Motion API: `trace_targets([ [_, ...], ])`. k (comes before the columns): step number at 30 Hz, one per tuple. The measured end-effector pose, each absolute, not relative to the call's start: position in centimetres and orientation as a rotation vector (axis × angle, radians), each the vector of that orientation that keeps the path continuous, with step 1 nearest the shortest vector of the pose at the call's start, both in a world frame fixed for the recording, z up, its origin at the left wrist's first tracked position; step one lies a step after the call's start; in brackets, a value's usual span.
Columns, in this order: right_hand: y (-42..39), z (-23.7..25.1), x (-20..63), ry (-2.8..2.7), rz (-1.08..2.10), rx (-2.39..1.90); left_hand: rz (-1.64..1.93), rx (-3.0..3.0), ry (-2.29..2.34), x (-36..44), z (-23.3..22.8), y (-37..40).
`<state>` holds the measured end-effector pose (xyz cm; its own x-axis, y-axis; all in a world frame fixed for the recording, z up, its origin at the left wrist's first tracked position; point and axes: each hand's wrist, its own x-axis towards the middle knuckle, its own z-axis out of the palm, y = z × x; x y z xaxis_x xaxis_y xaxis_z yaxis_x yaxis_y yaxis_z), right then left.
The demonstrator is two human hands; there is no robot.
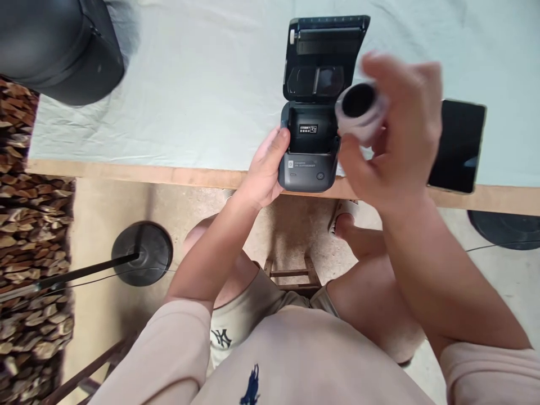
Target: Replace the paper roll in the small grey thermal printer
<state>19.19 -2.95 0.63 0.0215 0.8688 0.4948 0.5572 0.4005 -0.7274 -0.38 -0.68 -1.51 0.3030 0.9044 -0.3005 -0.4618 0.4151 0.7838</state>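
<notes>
My left hand (270, 163) grips the left side of a small dark label printer (307, 171) near the table's front edge. The printer's lid (327, 56) is swung up and back, baring the hollow compartment with a small printed sticker inside. My right hand (400, 124), a little smeared by motion, holds a white roll of label paper (360, 115) with a dark round core. The roll is just right of the compartment, its core end turned up toward me. Part of the roll is hidden behind my fingers.
A phone or tablet with a dark screen (459, 146) lies right of my right hand. At the far left of the cloth-covered table (202, 84) stands a black bag or case (63, 50). Below are a round black stand base (145, 253) and stacked firewood (34, 281).
</notes>
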Motion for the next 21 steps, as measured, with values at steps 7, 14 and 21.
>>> trace_targets([
  [7,-3.2,1.8,17.8,-1.914,0.197,-1.597,0.976,0.779,0.793,-0.1,-1.6,-1.0],
  [14,-3.8,2.9,18.5,-2.094,0.212,-1.515,1.0,0.727,0.722,-0.5,-2.0,-1.0],
  [21,-4.2,2.0,18.7,-1.745,0.205,-1.238,0.918,0.765,0.834,-1.2,-1.8,-1.2],
])
